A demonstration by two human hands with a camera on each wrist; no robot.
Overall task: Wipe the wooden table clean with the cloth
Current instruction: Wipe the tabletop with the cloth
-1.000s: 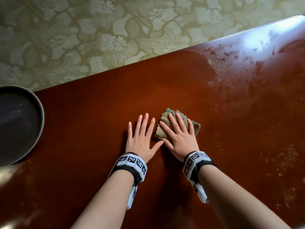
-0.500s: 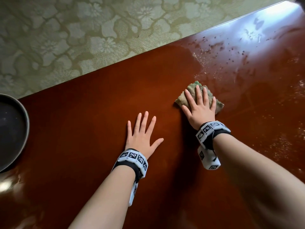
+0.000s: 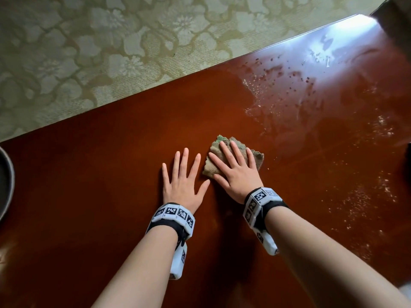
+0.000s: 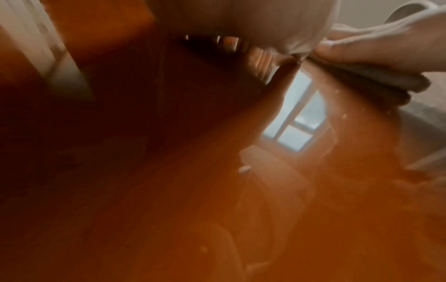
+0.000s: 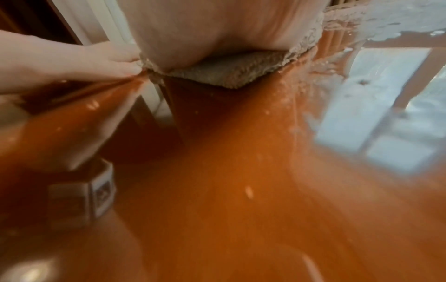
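We press the folded cloth (image 3: 235, 156) flat against the wooden table (image 3: 111, 196) with our right hand (image 3: 236, 174); the fingers lie straight and spread across its top, pinning it by downward pressure, not curling round it; the cloth sits near the middle of the table, just right of our left hand (image 3: 182, 185), which rests palm-down on bare wood with fingers splayed and released, its thumb close to the cloth's near left corner; crumbs and dried spots (image 3: 289, 85) lie scattered on the far right of the table, with more pale grit (image 3: 367, 196) down the right side, all well apart from the cloth, so we judge most of the dirty area not yet wiped; the chief risk, as we see it, is that a flat palm lets the cloth bunch or slip out from under the fingers on the slick lacquer; a fast sweep could also push debris over the far edge onto the patterned mat (image 3: 111, 52); at the left edge a dark round basin (image 3: 6, 185) stands clear of our hands.
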